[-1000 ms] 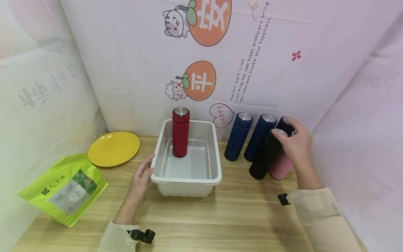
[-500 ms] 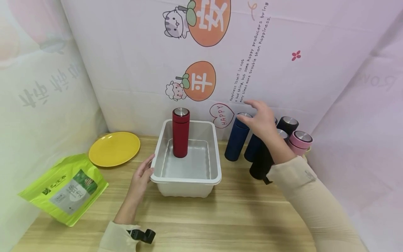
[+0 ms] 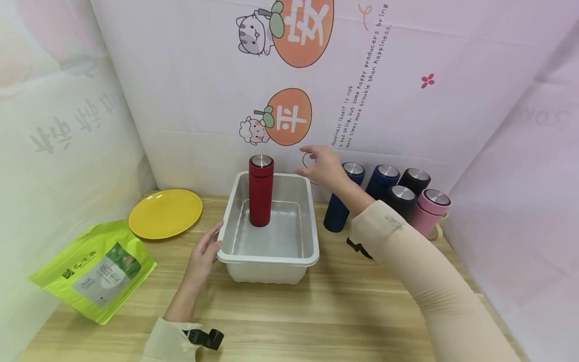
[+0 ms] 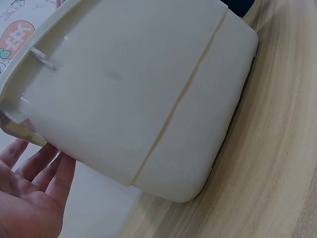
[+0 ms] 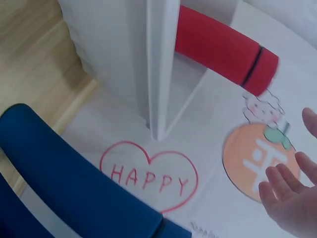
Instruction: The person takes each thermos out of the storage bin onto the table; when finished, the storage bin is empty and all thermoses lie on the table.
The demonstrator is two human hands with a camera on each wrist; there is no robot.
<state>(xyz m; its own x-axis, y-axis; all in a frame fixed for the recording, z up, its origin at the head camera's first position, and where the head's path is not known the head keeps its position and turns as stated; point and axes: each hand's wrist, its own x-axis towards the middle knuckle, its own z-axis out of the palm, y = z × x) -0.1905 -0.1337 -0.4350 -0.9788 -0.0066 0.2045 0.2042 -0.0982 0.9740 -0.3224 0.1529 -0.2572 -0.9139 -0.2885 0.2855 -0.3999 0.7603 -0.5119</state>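
Observation:
A red vacuum flask (image 3: 261,196) stands upright inside the pale grey plastic tub (image 3: 267,260), toward its back left. My left hand (image 3: 201,259) touches the tub's left side just below the rim; its fingers (image 4: 60,178) lie against the outer wall in the left wrist view. Over the tub's back right corner hovers my right hand (image 3: 323,168), thumb and fingers spread, with nothing between them. Under that forearm, partly covered, is the nearest blue flask (image 3: 334,216). The right wrist view has the same blue flask (image 5: 79,168) and the red flask (image 5: 218,44) apart from the hand.
Right of the tub, a second blue flask (image 3: 384,178), two black flasks (image 3: 400,201) and a pink flask (image 3: 427,213) stand close together. A yellow plate (image 3: 165,213) and a green pouch (image 3: 97,281) lie left. A printed cloth wall (image 3: 203,110) rises behind.
My right hand has left the black flask at the right and moved left, past the blue flasks, to above the tub's right rim. The left hand has stayed at the tub.

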